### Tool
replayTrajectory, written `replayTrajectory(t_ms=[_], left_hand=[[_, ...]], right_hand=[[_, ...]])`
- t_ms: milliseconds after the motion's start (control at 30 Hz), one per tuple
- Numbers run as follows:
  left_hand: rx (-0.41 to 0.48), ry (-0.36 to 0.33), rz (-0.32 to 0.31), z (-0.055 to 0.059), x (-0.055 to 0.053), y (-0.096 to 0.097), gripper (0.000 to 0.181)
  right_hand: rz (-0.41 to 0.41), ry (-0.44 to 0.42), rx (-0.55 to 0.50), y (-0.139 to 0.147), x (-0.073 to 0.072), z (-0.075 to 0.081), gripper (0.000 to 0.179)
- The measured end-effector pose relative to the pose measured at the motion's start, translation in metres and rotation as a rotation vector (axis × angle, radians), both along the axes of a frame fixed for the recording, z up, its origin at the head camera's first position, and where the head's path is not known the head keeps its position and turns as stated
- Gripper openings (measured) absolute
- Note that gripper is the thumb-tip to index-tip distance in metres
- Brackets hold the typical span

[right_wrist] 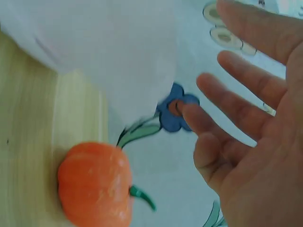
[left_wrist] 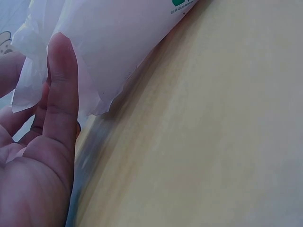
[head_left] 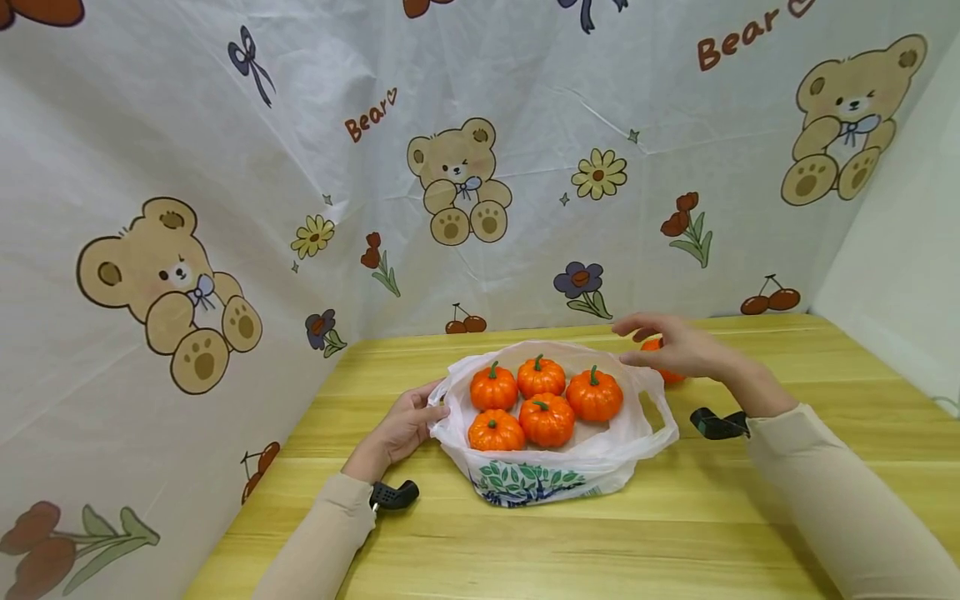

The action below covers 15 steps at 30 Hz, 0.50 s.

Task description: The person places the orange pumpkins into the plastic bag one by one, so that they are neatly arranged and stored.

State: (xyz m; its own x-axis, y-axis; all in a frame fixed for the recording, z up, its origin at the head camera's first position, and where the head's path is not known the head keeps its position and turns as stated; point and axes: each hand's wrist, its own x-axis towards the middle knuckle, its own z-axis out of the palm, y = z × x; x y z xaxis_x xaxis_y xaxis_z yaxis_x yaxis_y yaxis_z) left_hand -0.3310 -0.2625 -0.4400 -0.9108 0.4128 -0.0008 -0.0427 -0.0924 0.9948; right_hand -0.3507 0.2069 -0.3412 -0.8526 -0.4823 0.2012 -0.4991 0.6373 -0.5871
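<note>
A white plastic bag [head_left: 622, 477] with a green leaf print stands open on the table, several small orange pumpkins [head_left: 595, 395] with green stems lying inside. At its left rim my left hand [head_left: 402, 427] pinches the plastic between thumb and fingers; the left wrist view shows the bag's edge [left_wrist: 31, 82] held there. My right hand [head_left: 678, 346] hovers beyond the bag's right handle, fingers spread and holding nothing. Below it another pumpkin [right_wrist: 94, 184] rests on the table outside the bag, partly hidden by the hand in the head view.
The wooden table [head_left: 465, 550] meets a white sheet [head_left: 525, 275] printed with bears and flowers at the back and left. A plain white wall [head_left: 892, 275] stands on the right. A black camera mount [head_left: 395, 496] sits at the left wrist, another [head_left: 717, 423] at the right.
</note>
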Motion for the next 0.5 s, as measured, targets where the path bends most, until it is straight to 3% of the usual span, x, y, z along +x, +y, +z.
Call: replayTrajectory(t_ms=[200, 500], left_hand=[[-0.004, -0.003, 0.000, 0.000, 0.000, 0.000, 0.067], [-0.001, 0.001, -0.003, 0.001, 0.000, 0.000, 0.068]], right_hand=[[-0.094, -0.023, -0.028, 0.018, -0.008, -0.007, 0.058], [-0.144, -0.065, -0.062, 0.042, -0.020, -0.021, 0.076]])
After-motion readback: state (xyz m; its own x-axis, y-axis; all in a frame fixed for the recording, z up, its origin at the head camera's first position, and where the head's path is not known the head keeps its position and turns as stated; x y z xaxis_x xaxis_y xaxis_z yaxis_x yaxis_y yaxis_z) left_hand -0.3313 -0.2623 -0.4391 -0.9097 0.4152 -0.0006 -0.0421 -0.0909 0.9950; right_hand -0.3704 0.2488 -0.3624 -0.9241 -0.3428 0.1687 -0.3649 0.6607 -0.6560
